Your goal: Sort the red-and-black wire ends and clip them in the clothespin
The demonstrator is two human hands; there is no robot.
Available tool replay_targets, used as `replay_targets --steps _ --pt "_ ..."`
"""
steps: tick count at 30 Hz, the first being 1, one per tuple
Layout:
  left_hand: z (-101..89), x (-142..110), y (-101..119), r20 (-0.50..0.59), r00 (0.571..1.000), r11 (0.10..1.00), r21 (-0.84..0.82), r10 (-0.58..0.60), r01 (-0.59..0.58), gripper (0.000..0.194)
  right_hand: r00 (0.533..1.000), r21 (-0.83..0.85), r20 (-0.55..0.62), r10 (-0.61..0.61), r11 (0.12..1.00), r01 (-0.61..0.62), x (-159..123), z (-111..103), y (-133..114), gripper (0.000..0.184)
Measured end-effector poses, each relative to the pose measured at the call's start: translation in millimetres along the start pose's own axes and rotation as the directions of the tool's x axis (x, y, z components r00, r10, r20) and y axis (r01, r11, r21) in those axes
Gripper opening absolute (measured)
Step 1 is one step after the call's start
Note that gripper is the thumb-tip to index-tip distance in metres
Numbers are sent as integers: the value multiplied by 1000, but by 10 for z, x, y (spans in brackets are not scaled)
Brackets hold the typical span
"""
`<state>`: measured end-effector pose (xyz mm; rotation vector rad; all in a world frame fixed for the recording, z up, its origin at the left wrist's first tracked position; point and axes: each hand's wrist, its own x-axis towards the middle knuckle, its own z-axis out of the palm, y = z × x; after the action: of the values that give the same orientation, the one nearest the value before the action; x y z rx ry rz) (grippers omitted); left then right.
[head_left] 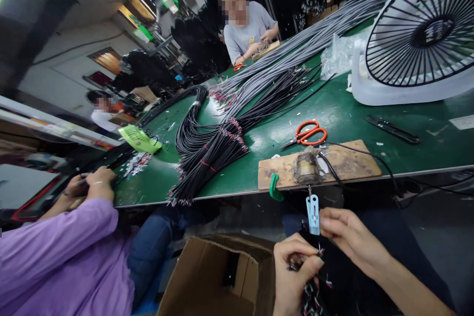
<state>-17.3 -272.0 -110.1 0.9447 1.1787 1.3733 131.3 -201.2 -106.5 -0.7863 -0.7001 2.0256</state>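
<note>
My left hand (296, 269) is closed around a bunch of dark cables (313, 298) with stripped, coloured wire ends. One thin wire rises from its fingertips to the lower end of a light-blue clothespin (313, 215). At the clothespin's right edge, my right hand (344, 237) has its thumb and fingers pinched against it. The clothespin hangs from the shaft of a small motor (307, 168), which is fixed on a wooden board (351, 160) at the table edge. A green hook-shaped piece (274, 187) sits at the board's left end.
On the green table (266, 133) lie orange-handled scissors (311, 132), black snips (392, 128), bundled black cables (207, 158) and grey cables (281, 66). A white fan (422, 34) stands right. An open carton (207, 276) is below. A purple-sleeved person (74, 252) works at left; others sit beyond.
</note>
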Motion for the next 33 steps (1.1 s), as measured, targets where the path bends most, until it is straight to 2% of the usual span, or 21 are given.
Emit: replay_targets --steps 4,7,9,14,17,20,23,26,29,31,33 --pt "-37 45 51 -10 999 999 -18 47 -47 11 999 -48 28 -28 998 30 201 98 -164 50" --pt "-71 112 21 -14 990 990 8 138 -137 8 1000 -71 16 -7 997 8 262 186 -179 49" --pt "-76 162 14 -12 988 988 30 151 -151 7 1000 -33 13 -14 999 14 267 214 -157 47" --pt "4 222 101 -6 999 998 42 36 -36 11 1000 68 23 -21 997 19 245 217 -121 45" --pt "61 215 159 -20 999 999 23 -46 47 16 998 125 71 0 992 -9 228 203 -114 45" --pt "78 202 170 -25 998 999 -7 -53 53 19 995 170 94 33 984 -48 225 144 -67 49" --pt "59 184 165 -17 999 999 5 -50 50 20 997 177 64 34 983 -45 232 12 21 53" --pt "29 148 172 3 999 998 33 -49 49 22 999 97 36 5 995 -8 203 -156 96 46" --pt "9 74 152 8 996 994 66 -91 91 31 1000 -124 4 -28 992 28 132 -269 122 34" --pt "5 0 90 11 979 977 66 -205 204 39 999 -275 20 -49 960 52 82 -278 116 29" --pt "7 -83 -13 13 929 929 39 -369 368 45 993 -397 95 -70 912 103 37 -230 94 27"
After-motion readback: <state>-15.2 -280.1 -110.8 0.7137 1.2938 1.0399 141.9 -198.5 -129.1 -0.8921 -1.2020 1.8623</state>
